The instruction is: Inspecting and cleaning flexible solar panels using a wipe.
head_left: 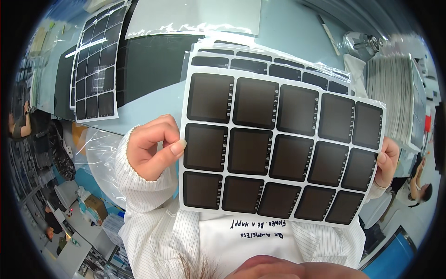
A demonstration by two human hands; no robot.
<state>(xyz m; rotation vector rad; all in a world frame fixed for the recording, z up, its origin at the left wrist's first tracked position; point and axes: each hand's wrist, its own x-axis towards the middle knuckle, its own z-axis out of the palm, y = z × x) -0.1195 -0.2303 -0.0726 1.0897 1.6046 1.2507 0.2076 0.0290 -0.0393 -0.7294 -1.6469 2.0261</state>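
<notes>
Two hands hold a dark-panelled sheet (278, 151) up at the chest, one at each side.

From here I see the left hand (155, 148) pinching the left edge, thumb laid on the front, fingers curled in, its wrist bent inward above a striped sleeve (145, 191); the right hand (387, 162) grips the right edge, thumb in front, its other fingers partly hidden behind; the sheet tilts slightly down to the right, before a stack (253, 66) of similar ones on the table (151, 106), with more sheets (96, 69) lying off to the left and a paper pile (392, 100) near the right hand.
</notes>
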